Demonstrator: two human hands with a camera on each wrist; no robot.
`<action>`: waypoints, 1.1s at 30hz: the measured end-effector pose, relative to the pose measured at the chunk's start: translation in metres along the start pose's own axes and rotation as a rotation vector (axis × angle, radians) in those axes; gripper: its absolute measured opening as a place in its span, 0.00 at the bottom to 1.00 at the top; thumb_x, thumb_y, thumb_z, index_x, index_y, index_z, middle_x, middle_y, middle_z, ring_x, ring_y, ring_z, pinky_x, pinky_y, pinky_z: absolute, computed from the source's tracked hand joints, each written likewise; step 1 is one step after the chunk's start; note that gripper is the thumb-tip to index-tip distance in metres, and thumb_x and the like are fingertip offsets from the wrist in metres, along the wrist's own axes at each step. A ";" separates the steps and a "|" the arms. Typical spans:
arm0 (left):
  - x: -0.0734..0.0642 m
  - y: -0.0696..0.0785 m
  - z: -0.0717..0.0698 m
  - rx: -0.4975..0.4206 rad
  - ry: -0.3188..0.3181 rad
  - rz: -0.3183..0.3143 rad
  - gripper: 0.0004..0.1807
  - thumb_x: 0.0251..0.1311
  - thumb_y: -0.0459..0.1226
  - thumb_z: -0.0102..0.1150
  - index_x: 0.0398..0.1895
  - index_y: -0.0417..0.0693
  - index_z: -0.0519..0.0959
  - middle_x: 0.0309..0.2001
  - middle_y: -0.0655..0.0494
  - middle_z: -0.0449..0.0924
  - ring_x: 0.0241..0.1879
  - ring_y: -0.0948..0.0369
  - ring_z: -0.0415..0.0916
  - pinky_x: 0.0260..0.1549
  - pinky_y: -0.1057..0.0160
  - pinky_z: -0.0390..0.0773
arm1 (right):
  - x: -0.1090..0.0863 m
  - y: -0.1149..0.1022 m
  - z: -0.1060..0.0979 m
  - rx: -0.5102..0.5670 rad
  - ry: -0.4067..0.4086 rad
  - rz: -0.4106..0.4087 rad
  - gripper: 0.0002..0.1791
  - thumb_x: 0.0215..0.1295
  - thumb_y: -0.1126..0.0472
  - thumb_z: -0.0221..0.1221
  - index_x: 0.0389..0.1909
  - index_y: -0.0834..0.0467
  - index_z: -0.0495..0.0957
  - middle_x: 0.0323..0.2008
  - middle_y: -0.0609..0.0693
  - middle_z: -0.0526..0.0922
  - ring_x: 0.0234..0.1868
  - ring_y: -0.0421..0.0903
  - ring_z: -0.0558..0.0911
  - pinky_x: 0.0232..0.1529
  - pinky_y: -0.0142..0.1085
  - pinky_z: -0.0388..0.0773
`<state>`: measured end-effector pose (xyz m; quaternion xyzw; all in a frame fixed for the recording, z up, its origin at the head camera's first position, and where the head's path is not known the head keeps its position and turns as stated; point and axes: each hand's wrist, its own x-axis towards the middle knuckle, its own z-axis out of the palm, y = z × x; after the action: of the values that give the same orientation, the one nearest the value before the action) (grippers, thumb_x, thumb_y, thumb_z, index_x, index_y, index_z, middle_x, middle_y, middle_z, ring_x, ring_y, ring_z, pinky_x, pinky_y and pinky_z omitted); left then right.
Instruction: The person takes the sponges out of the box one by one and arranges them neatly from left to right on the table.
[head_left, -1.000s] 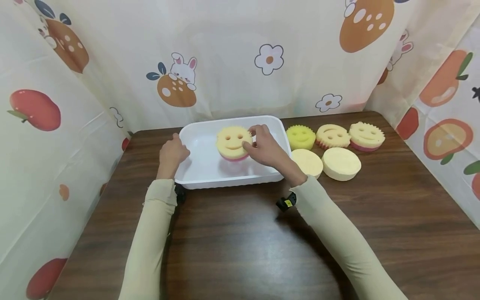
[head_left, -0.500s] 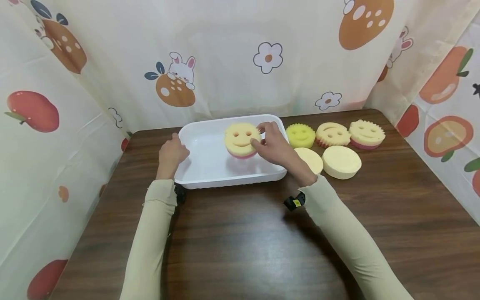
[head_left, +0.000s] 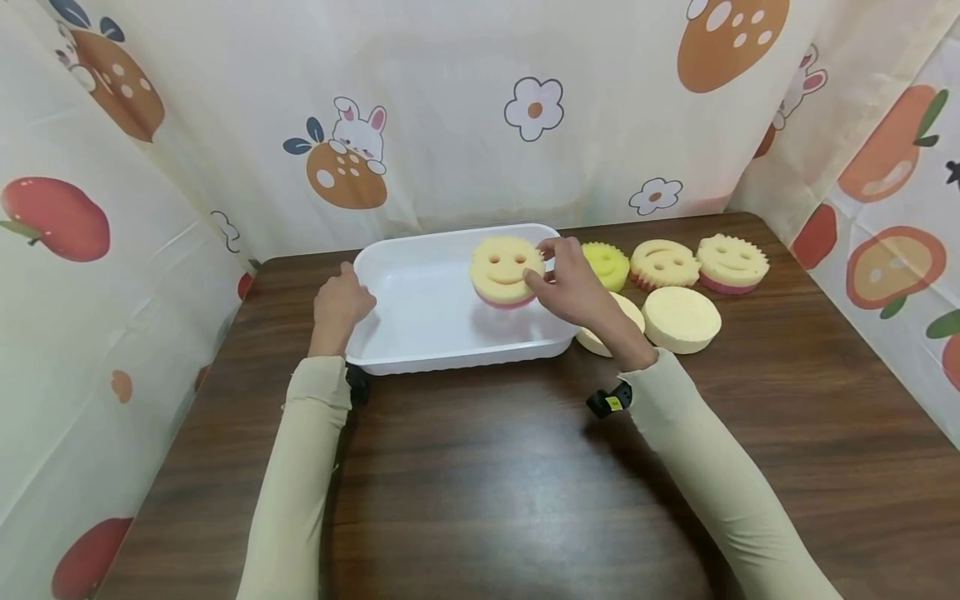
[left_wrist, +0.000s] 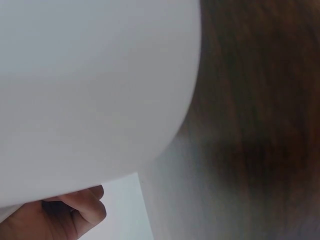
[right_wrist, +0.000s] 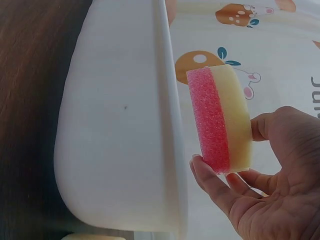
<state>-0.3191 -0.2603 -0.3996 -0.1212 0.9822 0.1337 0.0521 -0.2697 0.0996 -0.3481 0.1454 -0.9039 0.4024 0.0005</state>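
Note:
A round smiley-face sponge [head_left: 504, 271], pale yellow on top with a pink layer beneath, is held over the right part of a white plastic tray [head_left: 442, 360]. My right hand [head_left: 573, 283] pinches it by its right edge. From the side, in the right wrist view, the sponge [right_wrist: 220, 120] shows its pink and yellow layers between thumb and fingers. My left hand [head_left: 339, 308] grips the tray's left rim. In the left wrist view its curled fingers [left_wrist: 87, 207] sit against the rim, partly hidden by the tray wall.
Right of the tray lie a bright yellow smiley sponge [head_left: 607, 265], two pale smiley sponges [head_left: 663, 265] [head_left: 732, 262] and two plain round sponges [head_left: 682, 319] [head_left: 600, 340]. A patterned curtain [head_left: 450, 150] hangs behind the dark wooden table [head_left: 465, 483].
My right hand has carried the smiley sponge rightward over the tray, toward its right side. The left hand has stayed on the tray's left rim.

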 end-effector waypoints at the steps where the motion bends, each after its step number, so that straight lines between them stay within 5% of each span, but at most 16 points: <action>1: 0.000 0.000 0.000 0.000 -0.001 0.000 0.39 0.69 0.42 0.43 0.76 0.30 0.45 0.54 0.27 0.75 0.49 0.37 0.78 0.52 0.42 0.78 | -0.001 0.001 -0.001 0.000 0.002 0.004 0.28 0.70 0.56 0.52 0.64 0.68 0.61 0.59 0.66 0.63 0.52 0.58 0.80 0.55 0.46 0.78; 33: -0.005 0.002 -0.001 -0.032 -0.012 -0.011 0.39 0.69 0.42 0.44 0.76 0.30 0.45 0.53 0.27 0.75 0.48 0.37 0.79 0.48 0.43 0.81 | -0.022 0.042 -0.026 0.064 0.104 0.149 0.32 0.71 0.51 0.51 0.69 0.63 0.60 0.69 0.62 0.65 0.60 0.60 0.77 0.57 0.52 0.77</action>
<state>-0.3152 -0.2576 -0.3980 -0.1268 0.9789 0.1497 0.0568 -0.2622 0.1510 -0.3633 0.0567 -0.8976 0.4370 0.0131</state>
